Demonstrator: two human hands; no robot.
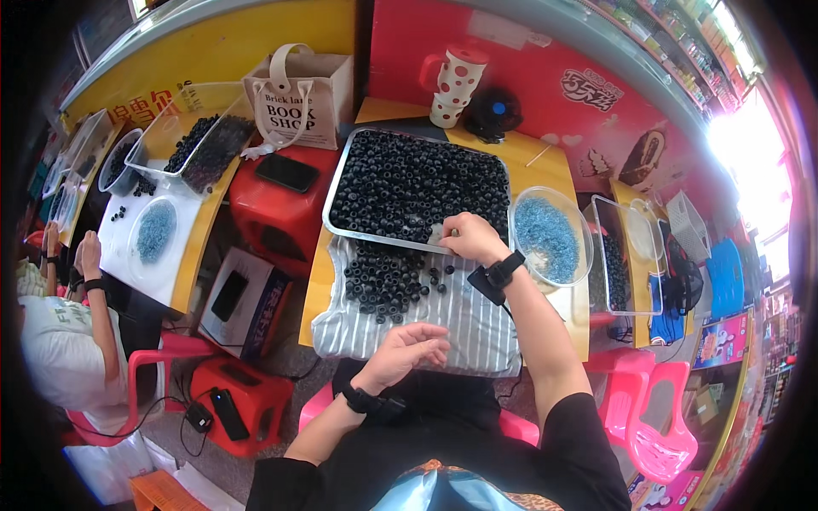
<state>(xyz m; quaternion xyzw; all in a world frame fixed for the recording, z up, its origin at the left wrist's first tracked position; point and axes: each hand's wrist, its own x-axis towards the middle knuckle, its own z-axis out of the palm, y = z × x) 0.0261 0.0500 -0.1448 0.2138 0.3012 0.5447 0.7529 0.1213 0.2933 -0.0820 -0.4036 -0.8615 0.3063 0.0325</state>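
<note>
A shallow clear tray (331, 213) full of small black ring-like pieces (409, 183) stands on the table in front of me. At its near right corner my right hand (473, 238) has its fingertips pinched together, and what they hold is hidden. A small pale translucent bit (436, 234) shows beside those fingertips. More black pieces (383, 281) lie loose on a grey striped cloth (341, 328) below the tray. My left hand (405, 353) hovers over the cloth's near part, fingers loosely bent and apart from the thumb, with nothing visible in them.
Right of the tray sits a round clear tub (588, 247) of small blue pieces. A polka-dot tumbler (460, 81) and a black fan (494, 112) stand behind. On the left are a red stool (256, 217) with a phone (288, 173), a canvas bag (298, 102), and another person's hands (88, 254).
</note>
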